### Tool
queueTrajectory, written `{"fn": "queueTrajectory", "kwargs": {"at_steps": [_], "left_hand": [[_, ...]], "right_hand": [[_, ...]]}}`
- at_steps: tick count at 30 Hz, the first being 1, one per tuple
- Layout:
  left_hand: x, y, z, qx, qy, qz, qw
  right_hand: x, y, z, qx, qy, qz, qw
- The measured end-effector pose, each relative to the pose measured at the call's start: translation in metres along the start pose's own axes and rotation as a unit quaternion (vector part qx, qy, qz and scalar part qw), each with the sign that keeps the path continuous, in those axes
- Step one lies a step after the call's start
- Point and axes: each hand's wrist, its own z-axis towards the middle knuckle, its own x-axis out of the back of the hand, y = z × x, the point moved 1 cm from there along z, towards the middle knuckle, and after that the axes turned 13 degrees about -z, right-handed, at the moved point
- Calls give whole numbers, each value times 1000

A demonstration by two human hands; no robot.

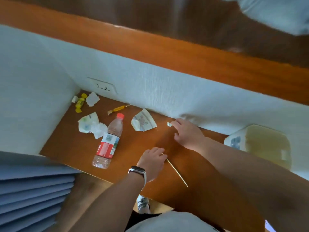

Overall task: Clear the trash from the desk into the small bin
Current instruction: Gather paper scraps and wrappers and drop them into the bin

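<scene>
A brown wooden tabletop (pixel 75 144) fits into a corner between two white textured walls, the back wall (pixel 158 87) and the left wall (pixel 25 77). A white socket (pixel 102 87) sits low on the back wall, near the corner. Above the back wall runs a broad wooden ledge (pixel 150 47). Blurred grey-blue folds (pixel 33 190) fill the lower left. The light is soft and even.

**Glossy wood, clear plastic, creased paper**

The desk (pixel 75 148) is orange-brown wood with a smooth, glossy finish. The wall (pixel 158 91) behind it is white and rough. The bottle (pixel 108 141) is clear plastic with a shiny printed label. The crumpled paper (pixel 88 124) beside it looks matt and creased. The yellow wrappers (pixel 80 102) shine a little. The stick (pixel 175 169) is thin and pale; I cannot tell its material. The bin (pixel 264 144) is pale, cloudy plastic.
</scene>
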Motion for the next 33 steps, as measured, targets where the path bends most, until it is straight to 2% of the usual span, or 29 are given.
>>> {"fn": "queueTrajectory", "kwargs": {"at_steps": [8,13,19,25,33], "left_hand": [[-7,-22,-17,0,4,-3,1000],[-6,-27,-26,-8,26,-27,999],[-2,-28,-33,27,46,-81,995],[-4,-32,-41,52,68,-110,990],[3,-30,-57,117,119,-145,975]], "right_hand": [[-15,-10,15,-16,-77,-34,996],[-26,-16,1,-17,-97,-67,993],[-34,-19,-16,-26,-86,-64,994],[-34,-18,-12,-82,-25,-28,996],[-48,-19,-14,-87,-25,-3,996]]}}
